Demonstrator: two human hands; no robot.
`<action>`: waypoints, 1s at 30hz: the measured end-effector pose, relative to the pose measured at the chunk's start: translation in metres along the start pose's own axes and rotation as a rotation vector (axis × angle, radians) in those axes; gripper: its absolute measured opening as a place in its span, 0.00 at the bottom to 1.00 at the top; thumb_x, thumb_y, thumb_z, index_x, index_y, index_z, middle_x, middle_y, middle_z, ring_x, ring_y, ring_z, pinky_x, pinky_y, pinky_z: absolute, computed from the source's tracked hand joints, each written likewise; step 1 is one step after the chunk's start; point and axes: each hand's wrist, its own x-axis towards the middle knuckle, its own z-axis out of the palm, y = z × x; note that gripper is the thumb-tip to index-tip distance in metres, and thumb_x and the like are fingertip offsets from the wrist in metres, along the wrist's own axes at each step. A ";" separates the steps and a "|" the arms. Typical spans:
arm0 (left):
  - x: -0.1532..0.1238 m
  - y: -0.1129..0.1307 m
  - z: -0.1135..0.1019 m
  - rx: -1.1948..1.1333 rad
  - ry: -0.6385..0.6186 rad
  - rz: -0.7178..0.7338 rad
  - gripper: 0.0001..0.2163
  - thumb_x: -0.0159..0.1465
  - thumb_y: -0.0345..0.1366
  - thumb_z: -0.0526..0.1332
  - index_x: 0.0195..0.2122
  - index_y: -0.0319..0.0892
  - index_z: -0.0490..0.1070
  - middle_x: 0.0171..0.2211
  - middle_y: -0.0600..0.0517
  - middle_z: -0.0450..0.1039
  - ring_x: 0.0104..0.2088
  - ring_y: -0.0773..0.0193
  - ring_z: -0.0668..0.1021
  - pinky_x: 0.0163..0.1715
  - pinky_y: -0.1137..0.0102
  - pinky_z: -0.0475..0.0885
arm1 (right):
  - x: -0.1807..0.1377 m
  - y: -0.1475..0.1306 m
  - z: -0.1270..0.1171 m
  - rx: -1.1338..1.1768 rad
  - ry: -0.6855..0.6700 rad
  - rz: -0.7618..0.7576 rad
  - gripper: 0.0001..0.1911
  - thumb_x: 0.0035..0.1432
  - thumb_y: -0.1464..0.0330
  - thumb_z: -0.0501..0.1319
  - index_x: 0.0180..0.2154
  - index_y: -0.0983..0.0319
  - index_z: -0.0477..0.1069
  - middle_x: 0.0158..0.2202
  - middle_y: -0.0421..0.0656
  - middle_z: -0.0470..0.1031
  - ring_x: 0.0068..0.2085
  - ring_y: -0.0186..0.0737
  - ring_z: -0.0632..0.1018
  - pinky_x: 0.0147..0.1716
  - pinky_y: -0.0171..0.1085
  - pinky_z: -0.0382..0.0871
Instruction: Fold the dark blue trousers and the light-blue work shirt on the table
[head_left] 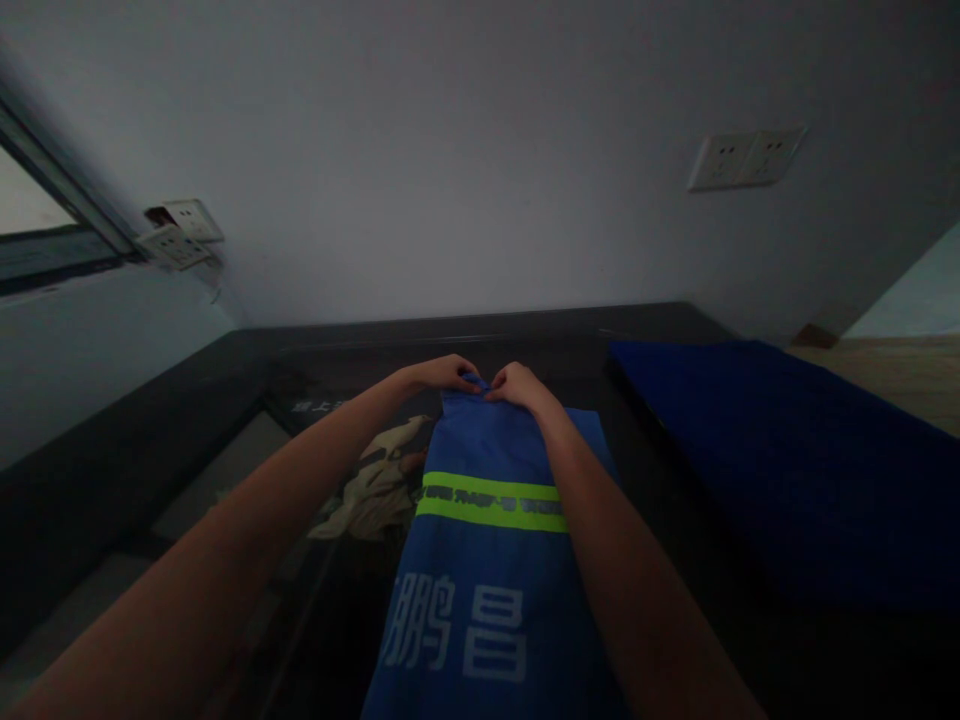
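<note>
A blue work garment [487, 560] with a yellow-green reflective band [487, 503] and white printed characters lies lengthwise in front of me. At its far edge, my left hand [452, 373] pinches the cloth between thumb and fingers. Close beside it on the right, my right hand [517, 385] is also closed on the same edge. A small bunched fold of blue fabric shows between the two hands. My right forearm crosses over the garment's right side and hides part of it.
Under the garment is a dark, glossy surface [555, 355] with a raised rim against the wall. A camouflage-patterned cloth [382, 485] shows left of the garment. To the right lies a flat, dark blue panel [787, 450]. Sockets [746, 160] sit on the wall; others [180, 235] hang loose at left.
</note>
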 end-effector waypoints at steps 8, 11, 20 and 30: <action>-0.003 0.005 0.003 0.037 0.056 0.088 0.13 0.50 0.44 0.66 0.27 0.39 0.70 0.23 0.57 0.66 0.26 0.69 0.67 0.27 0.75 0.58 | 0.003 0.001 0.004 -0.009 0.046 -0.018 0.12 0.44 0.70 0.72 0.35 0.59 0.79 0.38 0.44 0.80 0.41 0.39 0.79 0.39 0.32 0.68; -0.007 0.006 0.001 0.007 0.063 0.081 0.13 0.51 0.44 0.66 0.31 0.39 0.73 0.26 0.55 0.70 0.29 0.67 0.69 0.29 0.74 0.60 | 0.002 0.001 0.004 -0.007 0.046 -0.027 0.11 0.45 0.69 0.71 0.35 0.60 0.79 0.37 0.44 0.80 0.40 0.39 0.79 0.38 0.32 0.68; -0.022 -0.012 -0.011 -0.127 -0.024 -0.113 0.25 0.57 0.59 0.56 0.38 0.40 0.75 0.32 0.50 0.76 0.32 0.63 0.74 0.29 0.74 0.65 | 0.004 0.001 0.005 -0.006 0.045 -0.003 0.10 0.48 0.67 0.70 0.36 0.59 0.79 0.38 0.44 0.81 0.40 0.39 0.79 0.38 0.31 0.68; -0.003 -0.015 0.006 0.188 0.333 -0.010 0.18 0.58 0.50 0.58 0.29 0.38 0.75 0.25 0.52 0.72 0.28 0.65 0.71 0.28 0.73 0.62 | 0.003 -0.001 0.006 -0.050 0.006 0.016 0.08 0.53 0.67 0.67 0.37 0.61 0.78 0.40 0.47 0.80 0.42 0.40 0.79 0.39 0.32 0.68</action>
